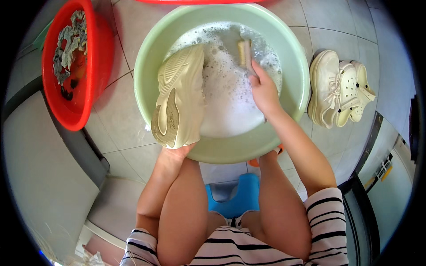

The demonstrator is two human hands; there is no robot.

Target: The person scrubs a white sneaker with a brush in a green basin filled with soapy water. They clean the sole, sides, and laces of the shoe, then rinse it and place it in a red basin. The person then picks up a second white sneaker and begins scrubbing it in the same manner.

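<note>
A pale green plastic basin holds foamy, cloudy water. My left hand is shut on the heel end of a cream sneaker, which is on its side against the basin's left wall, its patterned sole turned to the left. Most of my left fingers are hidden behind the shoe. In my right hand is a scrub brush with a light back and yellowish bristles, held over the water at the upper right of the basin and slightly blurred.
A red basin with wet grey cloth stands at the left. Another red rim shows at the top. A cream sneaker and cream clogs stand on the tiles at the right. A blue plastic stool is between my legs.
</note>
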